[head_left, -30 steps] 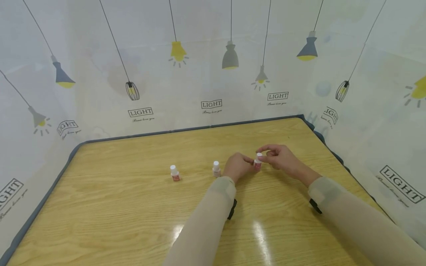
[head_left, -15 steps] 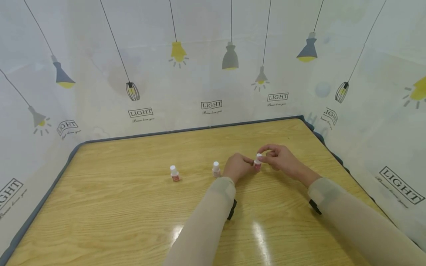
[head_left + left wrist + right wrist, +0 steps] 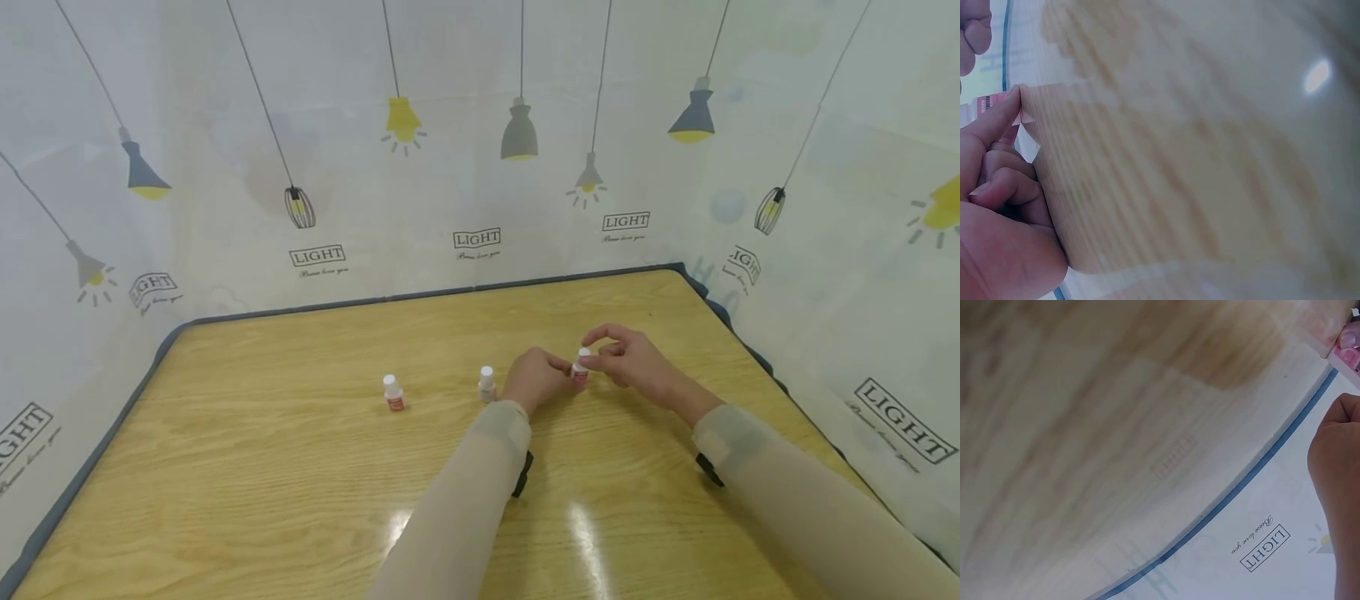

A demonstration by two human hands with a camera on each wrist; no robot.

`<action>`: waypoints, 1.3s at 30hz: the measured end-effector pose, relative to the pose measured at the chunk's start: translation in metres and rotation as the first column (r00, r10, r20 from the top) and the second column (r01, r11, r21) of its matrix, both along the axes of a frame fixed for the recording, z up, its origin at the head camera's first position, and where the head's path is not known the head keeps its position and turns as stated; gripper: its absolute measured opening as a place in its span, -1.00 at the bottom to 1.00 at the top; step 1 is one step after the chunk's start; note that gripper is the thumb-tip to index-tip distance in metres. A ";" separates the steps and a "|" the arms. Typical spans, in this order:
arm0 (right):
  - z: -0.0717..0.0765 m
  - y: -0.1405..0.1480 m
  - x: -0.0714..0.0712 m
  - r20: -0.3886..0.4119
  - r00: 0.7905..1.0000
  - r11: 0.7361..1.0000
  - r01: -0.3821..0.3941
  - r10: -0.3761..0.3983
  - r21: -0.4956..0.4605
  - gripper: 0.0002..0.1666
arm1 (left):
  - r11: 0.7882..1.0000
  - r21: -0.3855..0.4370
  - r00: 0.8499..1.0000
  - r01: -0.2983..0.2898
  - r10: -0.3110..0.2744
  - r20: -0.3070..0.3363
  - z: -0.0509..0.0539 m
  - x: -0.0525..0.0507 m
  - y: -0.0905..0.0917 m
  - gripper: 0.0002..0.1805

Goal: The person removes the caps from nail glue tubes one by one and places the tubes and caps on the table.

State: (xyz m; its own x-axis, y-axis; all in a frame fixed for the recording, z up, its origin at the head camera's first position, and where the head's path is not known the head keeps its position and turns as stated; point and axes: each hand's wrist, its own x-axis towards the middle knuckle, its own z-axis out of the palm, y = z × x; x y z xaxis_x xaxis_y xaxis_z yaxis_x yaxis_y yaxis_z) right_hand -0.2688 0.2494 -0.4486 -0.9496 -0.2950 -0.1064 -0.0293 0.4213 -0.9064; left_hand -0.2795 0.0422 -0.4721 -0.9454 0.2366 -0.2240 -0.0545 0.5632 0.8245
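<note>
We see the left hand [image 3: 537, 379] pinch the bottle [image 3: 580, 377] low, upright on the table [image 3: 300, 467]; the right hand [image 3: 637, 365] holds its cap [image 3: 584, 352] between fingers; a second bottle [image 3: 487, 387] and a third bottle [image 3: 394, 395] stand leftward.

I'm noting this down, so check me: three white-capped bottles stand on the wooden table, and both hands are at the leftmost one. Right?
Not the leftmost bottle: the head view shows the left hand and right hand at the rightmost bottle. Three white-capped bottles do stand on the wooden table.
</note>
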 end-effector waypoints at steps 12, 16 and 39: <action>0.003 -0.001 0.000 0.003 1.000 1.000 -0.002 0.002 -0.001 -0.44 | 1.000 0.000 1.000 -0.006 0.006 0.001 0.002 0.001 -0.001 -0.68; 0.002 0.001 -0.001 -0.004 1.000 1.000 -0.014 0.014 -0.021 -0.44 | 1.000 -0.001 1.000 -0.006 0.006 0.000 0.005 0.002 -0.001 -0.68; -0.001 0.000 -0.001 0.001 1.000 1.000 0.013 -0.013 0.014 -0.47 | 1.000 -0.017 1.000 0.003 -0.002 0.004 0.005 0.003 0.000 -0.67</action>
